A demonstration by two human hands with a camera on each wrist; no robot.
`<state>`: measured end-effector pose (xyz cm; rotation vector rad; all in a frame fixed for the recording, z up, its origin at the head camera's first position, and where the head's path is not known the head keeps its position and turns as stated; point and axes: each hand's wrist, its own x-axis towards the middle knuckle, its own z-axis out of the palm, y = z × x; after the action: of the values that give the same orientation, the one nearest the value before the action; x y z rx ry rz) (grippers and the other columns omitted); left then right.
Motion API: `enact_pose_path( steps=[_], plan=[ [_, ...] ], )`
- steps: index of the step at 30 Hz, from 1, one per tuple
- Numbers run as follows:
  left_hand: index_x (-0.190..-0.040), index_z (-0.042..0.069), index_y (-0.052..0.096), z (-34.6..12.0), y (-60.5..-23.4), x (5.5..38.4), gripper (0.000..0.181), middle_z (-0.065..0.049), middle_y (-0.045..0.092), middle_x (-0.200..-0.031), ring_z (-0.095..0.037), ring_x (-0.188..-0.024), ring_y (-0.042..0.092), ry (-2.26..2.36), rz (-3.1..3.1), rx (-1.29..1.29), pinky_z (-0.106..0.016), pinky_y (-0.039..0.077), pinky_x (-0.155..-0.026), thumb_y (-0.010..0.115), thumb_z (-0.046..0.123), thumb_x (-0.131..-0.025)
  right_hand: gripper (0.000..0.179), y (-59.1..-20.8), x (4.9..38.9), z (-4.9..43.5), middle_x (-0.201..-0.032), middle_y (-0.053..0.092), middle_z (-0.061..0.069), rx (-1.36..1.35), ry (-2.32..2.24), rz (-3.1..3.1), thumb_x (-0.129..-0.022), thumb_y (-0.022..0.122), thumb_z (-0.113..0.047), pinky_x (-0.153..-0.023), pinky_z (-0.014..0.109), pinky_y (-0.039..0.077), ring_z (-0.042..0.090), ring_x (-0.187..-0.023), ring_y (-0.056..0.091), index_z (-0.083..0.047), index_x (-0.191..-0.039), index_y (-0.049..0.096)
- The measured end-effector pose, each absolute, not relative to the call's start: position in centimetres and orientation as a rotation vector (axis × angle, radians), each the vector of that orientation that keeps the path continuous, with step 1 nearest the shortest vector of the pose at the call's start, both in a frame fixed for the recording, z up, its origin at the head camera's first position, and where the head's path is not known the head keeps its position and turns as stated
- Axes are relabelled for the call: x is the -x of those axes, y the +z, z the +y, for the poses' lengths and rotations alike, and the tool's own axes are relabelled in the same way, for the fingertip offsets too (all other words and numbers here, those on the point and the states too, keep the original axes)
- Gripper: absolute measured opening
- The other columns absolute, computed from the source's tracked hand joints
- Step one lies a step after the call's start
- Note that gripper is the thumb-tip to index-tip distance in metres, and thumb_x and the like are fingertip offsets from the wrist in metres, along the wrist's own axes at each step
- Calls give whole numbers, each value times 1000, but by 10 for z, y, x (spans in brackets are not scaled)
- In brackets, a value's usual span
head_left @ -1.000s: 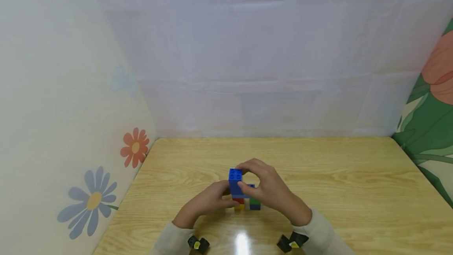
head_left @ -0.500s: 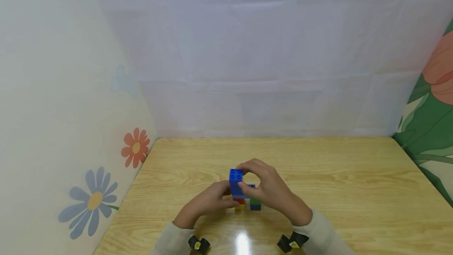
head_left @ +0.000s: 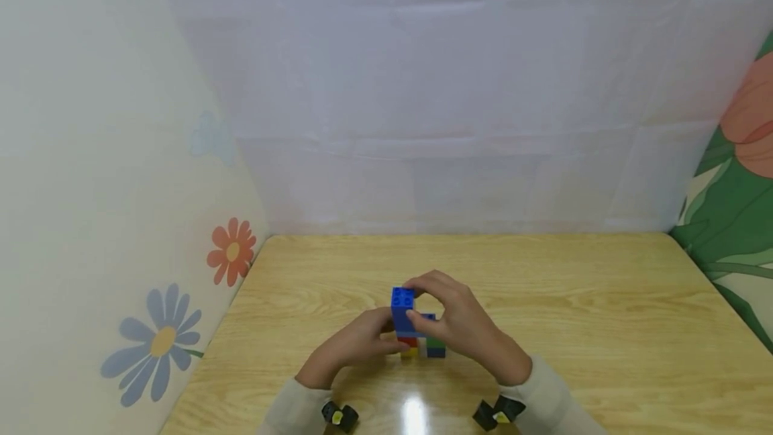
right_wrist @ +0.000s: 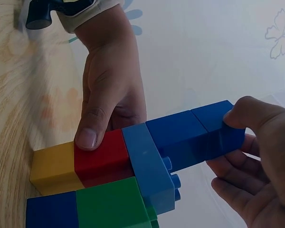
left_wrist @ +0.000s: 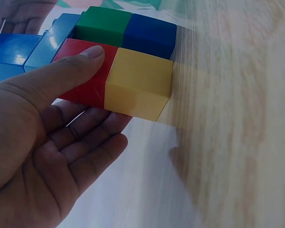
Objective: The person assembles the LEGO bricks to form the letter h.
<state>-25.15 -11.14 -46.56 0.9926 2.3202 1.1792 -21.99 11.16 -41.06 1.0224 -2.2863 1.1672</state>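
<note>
A small toy-brick build stands on the table. One leg is a yellow brick (right_wrist: 54, 167) under a red brick (right_wrist: 103, 161); the other is a dark blue brick (right_wrist: 52, 209) under a green brick (right_wrist: 111, 204). A lighter blue long brick (right_wrist: 147, 166) bridges both legs. Above the red leg rise a blue brick (right_wrist: 175, 134) and a top blue brick (right_wrist: 210, 119). My left hand (head_left: 362, 337) grips the red brick, thumb on its near face. My right hand (head_left: 464, 321) pinches the top blue brick between thumb and fingers, its studs showing in the head view.
The wooden table (head_left: 574, 301) extends around the build. A white sheet (head_left: 435, 99) hangs behind it. Walls with painted flowers (head_left: 162, 342) flank the table. Black devices (head_left: 498, 415) are strapped at both wrists.
</note>
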Motion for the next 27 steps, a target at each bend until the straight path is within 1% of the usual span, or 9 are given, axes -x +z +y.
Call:
enact_pose_path(
  steps=[9, 14, 17, 20, 24, 27],
  plan=[
    [-141, 15, 49, -109, -469, 250, 54, 4, 60, -129, -16, -121, 56, 1186, 2308, -979, -28, 47, -98, 69, 26, -92, 34, -411, 216, 114, -111, 61, -10, -1008, 1166, -2313, -89, 73, -23, -80, 29, 55, 10, -96, 62, -17, -120, 63],
    [-139, 20, 51, -106, -470, 251, 51, 6, 61, -128, -14, -120, 56, 1191, 2305, -984, -29, 47, -99, 69, 28, -92, 34, -409, 215, 118, -112, 60, -9, -1020, 1164, -2309, -88, 73, -21, -81, 29, 55, 12, -96, 62, -16, -120, 62],
    [-138, 21, 51, -105, -469, 251, 50, 7, 60, -128, -14, -121, 55, 1181, 2314, -992, -30, 47, -100, 69, 29, -92, 34, -409, 215, 119, -113, 60, -9, -1028, 1159, -2308, -89, 71, -22, -81, 28, 55, 13, -97, 63, -15, -121, 62],
    [-138, 21, 51, -106, -467, 251, 53, 8, 60, -128, -14, -121, 55, 1159, 2328, -986, -32, 45, -102, 71, 29, -91, 36, -408, 215, 119, -116, 59, -7, -1056, 1144, -2303, -92, 69, -25, -83, 28, 55, 11, -101, 61, -15, -125, 60],
    [-140, 22, 49, -109, -464, 250, 61, 10, 58, -130, -14, -126, 51, 1146, 2331, -969, -37, 42, -106, 76, 29, -87, 44, -406, 216, 122, -119, 60, -3, -1094, 1123, -2294, -93, 67, -32, -87, 33, 54, 11, -105, 60, -15, -133, 55],
    [-141, 23, 48, -112, -461, 250, 62, 9, 55, -133, -15, -127, 49, 1153, 2345, -965, -39, 41, -107, 76, 32, -86, 48, -405, 217, 127, -119, 61, -3, -1068, 1123, -2314, -94, 66, -34, -90, 37, 53, 12, -107, 60, -16, -136, 53]
  ],
)
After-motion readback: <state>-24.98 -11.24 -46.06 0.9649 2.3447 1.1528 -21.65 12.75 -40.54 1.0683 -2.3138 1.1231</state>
